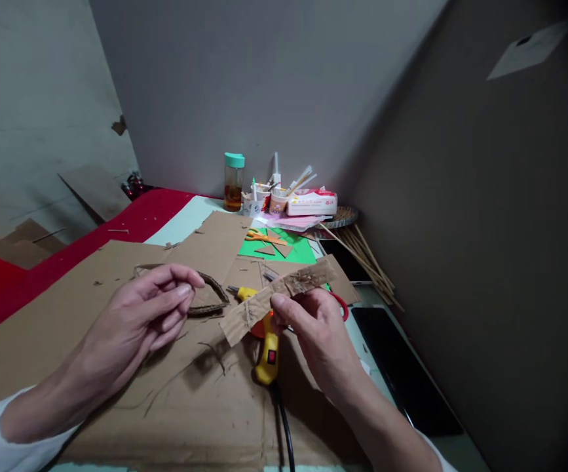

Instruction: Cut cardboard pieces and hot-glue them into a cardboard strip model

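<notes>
My right hand (pixel 316 318) pinches a torn strip of cardboard (pixel 259 303) between thumb and fingers, holding it up at a slant over the table. The strip's face is rough, with dark smears toward its right end. My left hand (pixel 153 308) is closed, thumb against the fingers; whatever it may hold is too small to make out. Behind the left hand lies a pointed loop of dark-edged cardboard (pixel 215 288), partly hidden by the fingers. Below the strip rests a yellow hot glue gun (pixel 268 357), with its black cord running toward me.
Cardboard sheets (pixel 185 419) cover the table. At the back are orange scissors (pixel 264 238) on a green sheet (pixel 303 252), a teal-lidded bottle (pixel 233 180), cups of tools (pixel 278 202) and a tissue pack (pixel 312 202). Sticks (pixel 369 262) and a black tablet (pixel 404 367) lie right.
</notes>
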`<action>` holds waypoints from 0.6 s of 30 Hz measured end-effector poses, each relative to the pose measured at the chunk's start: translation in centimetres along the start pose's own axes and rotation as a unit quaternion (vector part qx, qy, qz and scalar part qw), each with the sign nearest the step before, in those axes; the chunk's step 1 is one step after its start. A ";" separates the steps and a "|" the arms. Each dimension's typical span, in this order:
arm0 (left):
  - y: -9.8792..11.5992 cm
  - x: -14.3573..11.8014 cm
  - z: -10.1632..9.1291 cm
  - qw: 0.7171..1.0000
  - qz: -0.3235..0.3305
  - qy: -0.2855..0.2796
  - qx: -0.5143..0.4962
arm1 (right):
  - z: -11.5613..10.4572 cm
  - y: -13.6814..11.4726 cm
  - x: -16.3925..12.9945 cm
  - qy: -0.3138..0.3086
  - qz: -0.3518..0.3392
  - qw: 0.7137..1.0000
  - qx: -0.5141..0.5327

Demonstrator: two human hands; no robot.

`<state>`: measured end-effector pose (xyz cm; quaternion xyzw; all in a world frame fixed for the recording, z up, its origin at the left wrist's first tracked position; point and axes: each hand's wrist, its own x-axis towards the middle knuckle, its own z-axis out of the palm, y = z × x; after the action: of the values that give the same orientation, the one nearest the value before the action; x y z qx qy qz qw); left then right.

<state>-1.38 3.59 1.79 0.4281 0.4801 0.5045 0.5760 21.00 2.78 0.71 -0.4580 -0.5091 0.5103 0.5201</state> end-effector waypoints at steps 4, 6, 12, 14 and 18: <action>-0.3 -0.3 0.2 0.999 0.002 -0.039 0.035 | 0.2 -0.1 0.0 -0.004 -0.006 1.000 -0.009; -0.5 -0.5 0.3 0.998 0.007 -0.049 0.048 | 0.3 -0.2 0.0 -0.010 -0.007 1.000 -0.007; -1.0 -0.3 0.3 0.995 -0.002 -0.037 0.089 | 0.3 -0.7 0.0 -0.029 -0.075 0.997 0.019; -1.2 -0.1 0.0 0.996 -0.005 -0.026 0.090 | 0.2 -0.8 0.0 -0.033 -0.131 0.991 0.025; -1.8 0.2 -0.8 0.994 0.008 -0.033 0.104 | -0.2 -0.9 0.0 -0.052 -0.219 0.974 0.022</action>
<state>-1.85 3.55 -0.14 0.5056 0.5077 0.4419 0.5397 21.21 2.73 1.59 -0.2961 -0.6121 0.4185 0.6021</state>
